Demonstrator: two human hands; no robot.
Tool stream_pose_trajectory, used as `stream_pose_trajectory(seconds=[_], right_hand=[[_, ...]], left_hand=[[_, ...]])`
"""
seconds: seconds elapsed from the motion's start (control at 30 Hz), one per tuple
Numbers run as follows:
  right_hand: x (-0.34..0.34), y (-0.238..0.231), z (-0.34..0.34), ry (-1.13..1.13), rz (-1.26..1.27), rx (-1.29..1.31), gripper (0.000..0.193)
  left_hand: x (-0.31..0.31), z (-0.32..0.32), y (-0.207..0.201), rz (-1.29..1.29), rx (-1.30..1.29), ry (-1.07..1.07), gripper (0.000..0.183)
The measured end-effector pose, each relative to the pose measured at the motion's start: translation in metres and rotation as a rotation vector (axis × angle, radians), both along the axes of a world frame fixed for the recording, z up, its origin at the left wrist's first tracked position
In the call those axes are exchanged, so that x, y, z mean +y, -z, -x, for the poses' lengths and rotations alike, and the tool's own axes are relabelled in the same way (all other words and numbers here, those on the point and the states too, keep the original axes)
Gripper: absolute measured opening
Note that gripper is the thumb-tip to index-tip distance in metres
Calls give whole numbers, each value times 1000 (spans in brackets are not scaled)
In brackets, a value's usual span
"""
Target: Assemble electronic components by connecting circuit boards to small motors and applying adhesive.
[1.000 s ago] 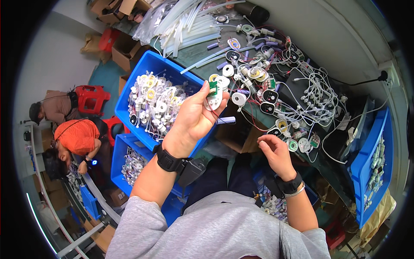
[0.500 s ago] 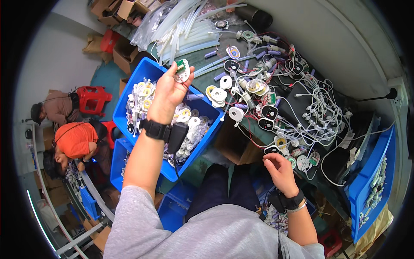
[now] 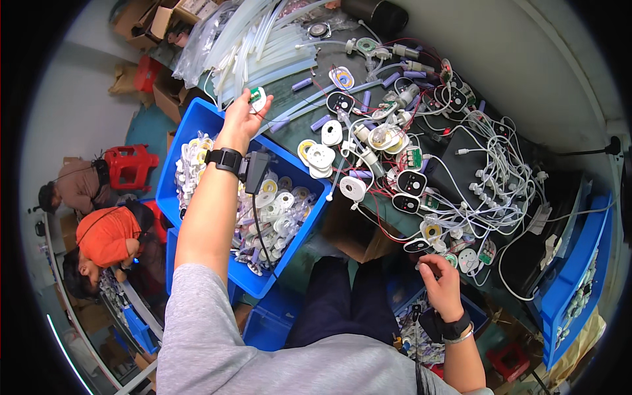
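Note:
My left hand (image 3: 242, 122) is stretched out past the far edge of the blue bin, closed on a white oval cover with a green circuit board (image 3: 257, 99). At the table's near edge, my right hand (image 3: 439, 283) has thumb and fingertips drawn together; what they hold, if anything, is too small to make out. Close beyond that hand lie a black oval button panel (image 3: 416, 245) and a white oval cover (image 3: 468, 261). Under my left forearm, the blue bin (image 3: 271, 280) is full of white and clear plastic parts.
Wired modules, purple battery cells (image 3: 320, 123) and tangled white cables (image 3: 500, 174) cover the table. Clear tubes (image 3: 283, 56) lie at the far end. Below the table edge stands an open cardboard box (image 3: 359, 234). Another blue bin (image 3: 579, 283) leans at right. Two people sit at left.
The view has shifted slightly. My left hand has moved a little left with the circuit-board cover still in it. My right hand has shifted slightly right and nearer to me.

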State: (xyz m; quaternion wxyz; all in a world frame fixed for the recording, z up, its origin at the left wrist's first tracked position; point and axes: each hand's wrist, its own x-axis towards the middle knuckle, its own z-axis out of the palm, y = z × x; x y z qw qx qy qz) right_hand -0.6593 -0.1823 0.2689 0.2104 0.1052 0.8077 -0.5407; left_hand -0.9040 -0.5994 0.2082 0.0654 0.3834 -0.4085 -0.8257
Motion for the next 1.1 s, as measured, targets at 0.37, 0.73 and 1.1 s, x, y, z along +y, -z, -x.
stream_pose_trajectory(seconds=[0.37,0.73,1.1], right_hand=[[1,1,18,-60,-127,224,17],[2,-10,47,-183,-332,507,17],[-25,0,137,-418,-682,888,17]], left_hand=[[-62,28,73,536,53,205,23],[-51,21,71,1704,-403,597,58],[-35,3,76,1798,-352,618,47]])
